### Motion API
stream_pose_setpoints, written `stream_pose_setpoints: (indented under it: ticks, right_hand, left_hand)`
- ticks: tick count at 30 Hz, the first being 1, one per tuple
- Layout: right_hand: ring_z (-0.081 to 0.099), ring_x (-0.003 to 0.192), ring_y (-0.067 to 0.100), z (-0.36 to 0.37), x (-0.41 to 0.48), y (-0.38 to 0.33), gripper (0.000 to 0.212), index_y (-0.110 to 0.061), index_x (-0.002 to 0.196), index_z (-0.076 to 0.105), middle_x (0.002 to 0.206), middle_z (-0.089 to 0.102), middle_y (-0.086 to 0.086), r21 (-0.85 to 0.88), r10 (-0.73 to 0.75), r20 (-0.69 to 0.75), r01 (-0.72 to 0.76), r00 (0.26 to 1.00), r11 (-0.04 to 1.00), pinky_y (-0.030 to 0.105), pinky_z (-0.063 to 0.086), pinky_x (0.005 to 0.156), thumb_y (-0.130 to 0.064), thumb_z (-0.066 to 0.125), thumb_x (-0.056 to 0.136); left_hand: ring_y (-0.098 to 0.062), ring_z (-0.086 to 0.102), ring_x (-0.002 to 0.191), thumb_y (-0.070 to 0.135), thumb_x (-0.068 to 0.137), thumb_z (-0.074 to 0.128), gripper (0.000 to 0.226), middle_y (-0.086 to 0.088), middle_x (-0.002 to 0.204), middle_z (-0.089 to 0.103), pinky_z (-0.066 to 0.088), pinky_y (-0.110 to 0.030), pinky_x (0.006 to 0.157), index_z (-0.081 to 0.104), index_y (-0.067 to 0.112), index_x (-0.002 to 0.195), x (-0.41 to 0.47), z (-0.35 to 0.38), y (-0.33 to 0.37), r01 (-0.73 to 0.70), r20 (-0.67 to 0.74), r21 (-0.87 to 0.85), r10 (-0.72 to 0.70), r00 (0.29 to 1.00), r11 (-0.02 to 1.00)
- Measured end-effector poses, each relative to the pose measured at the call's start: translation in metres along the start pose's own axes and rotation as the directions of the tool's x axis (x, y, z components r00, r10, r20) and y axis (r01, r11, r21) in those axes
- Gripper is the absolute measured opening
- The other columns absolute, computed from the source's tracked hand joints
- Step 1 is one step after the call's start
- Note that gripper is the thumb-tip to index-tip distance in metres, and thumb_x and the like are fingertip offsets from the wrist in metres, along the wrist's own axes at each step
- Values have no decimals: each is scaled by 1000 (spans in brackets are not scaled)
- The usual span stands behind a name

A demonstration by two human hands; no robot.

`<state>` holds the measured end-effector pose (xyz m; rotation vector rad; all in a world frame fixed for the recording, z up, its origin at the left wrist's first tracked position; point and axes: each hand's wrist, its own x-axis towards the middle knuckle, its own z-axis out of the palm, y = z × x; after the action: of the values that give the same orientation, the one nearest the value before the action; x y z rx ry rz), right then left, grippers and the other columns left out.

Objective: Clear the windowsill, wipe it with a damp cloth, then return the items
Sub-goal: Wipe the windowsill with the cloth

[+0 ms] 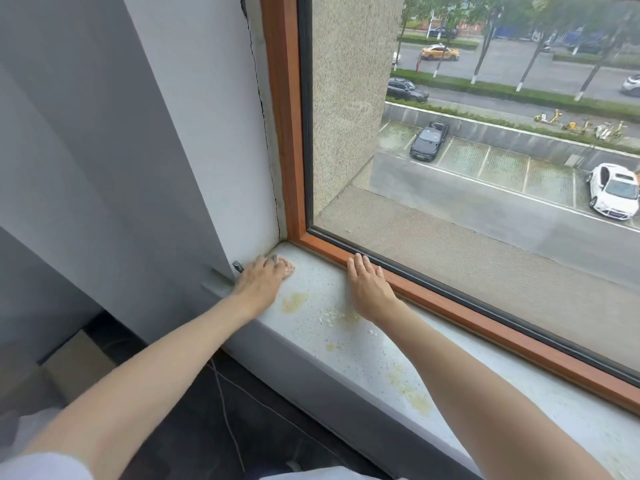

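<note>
left hand (pixel 258 282) — fingers laid flat, pressing a small pale-pink cloth with grey patterned edge (pixel 287 266) into the sill's left corner | right hand (pixel 369 285) — fingers straight, released, resting on the speckled white stone windowsill (pixel 304 337), touching the orange-brown wooden window frame (pixel 450 306) | yellowish stains (pixel 294 301) between the hands

White wall (pixel 173 133) meets a wood-framed window (pixel 485 209) (parked cars (pixel 428 142) outside); dark floor (pixel 225 427) lies below.

Left hand (pixel 259 280) presses cloth (pixel 288 267) on windowsill (pixel 346 344); right hand (pixel 369 289) flat.
</note>
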<state>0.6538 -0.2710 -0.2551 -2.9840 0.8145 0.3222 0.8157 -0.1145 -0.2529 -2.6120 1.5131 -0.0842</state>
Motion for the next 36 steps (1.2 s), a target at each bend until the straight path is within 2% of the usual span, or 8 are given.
stream_pose_setpoints:
  ticks: [2, 7, 12, 17, 22, 27, 32, 36]
  right_hand:
    - [-4, 147, 32, 0, 2, 0, 64, 0, 150, -4, 158, -6, 19, -3, 3, 2, -3, 1000, 1000, 46, 9, 118, 2, 30, 96]
    - [-2, 147, 33, -2, 8, 1, 65, 0, 150, -3, 158, -4, 20, -17, -1, 12, 1, 1000, 1000, 46, 11, 118, 0, 33, 96]
    - [1, 146, 36, 0, 10, -3, 68, 2, 150, -3, 158, -2, 22, -60, 6, -7, -6, 1000, 998, 48, 14, 118, 2, 37, 94]
    - [4, 146, 37, -3, 14, -6, 69, 3, 149, -2, 157, 0, 24, -87, 10, -13, -11, 1000, 996, 49, 16, 117, 4, 39, 93]
    - [8, 146, 36, 0, 15, -10, 64, 4, 149, 0, 157, 3, 24, -134, 37, -26, -40, 999, 990, 50, 19, 116, 0, 35, 96]
    - [15, 144, 40, 0, 20, -20, 62, 8, 148, 4, 154, 10, 29, -191, 77, -35, -82, 996, 978, 53, 25, 113, -6, 40, 98]
    - [15, 143, 41, 0, 20, -26, 65, 9, 147, 4, 154, 10, 30, -206, 107, -27, -110, 994, 972, 54, 25, 113, -8, 43, 98]
    - [14, 144, 40, 0, 22, -25, 64, 9, 147, 3, 154, 10, 29, -197, 100, -37, -105, 994, 975, 54, 25, 113, -6, 41, 98]
  left_hand:
    - [-29, 38, 121, -3, 86, 37, 54, -17, 138, 41, 38, -36, 98, 31, 5, 140, -6, -1, 10, 66, -16, 4, -66, 998, 998]
    - [-27, 41, 118, -5, 87, 38, 59, -15, 144, 37, 38, -35, 98, 29, 5, 144, -34, 9, 11, -126, -77, -31, 124, 989, 991]
    - [-26, 43, 115, -5, 86, 37, 54, -13, 139, 43, 37, -34, 95, 37, 5, 138, -29, 1, -7, 113, -66, -68, -117, 991, 991]
    - [-23, 40, 111, -13, 76, 38, 75, -2, 151, 31, 37, -31, 91, 30, 11, 147, -55, 14, -13, -104, -31, -125, 101, 994, 987]
    - [-27, 42, 103, -13, 75, 43, 67, -5, 142, 44, 37, -37, 88, 43, 8, 139, -59, 16, -21, 178, -80, -243, -202, 976, 954]
    - [-26, 46, 91, -21, 64, 52, 73, -6, 134, 56, 43, -36, 76, 54, 9, 132, -77, 30, -8, -7, -132, -254, -28, 991, 967]
    - [-25, 39, 107, -13, 76, 41, 72, 1, 145, 42, 37, -38, 93, 43, 19, 141, -65, 27, -33, 303, -55, -362, -345, 937, 882]
    - [-25, 40, 105, -16, 75, 41, 73, 2, 148, 38, 38, -35, 88, 46, 17, 140, -75, 30, -21, 180, -64, -362, -218, 974, 914]
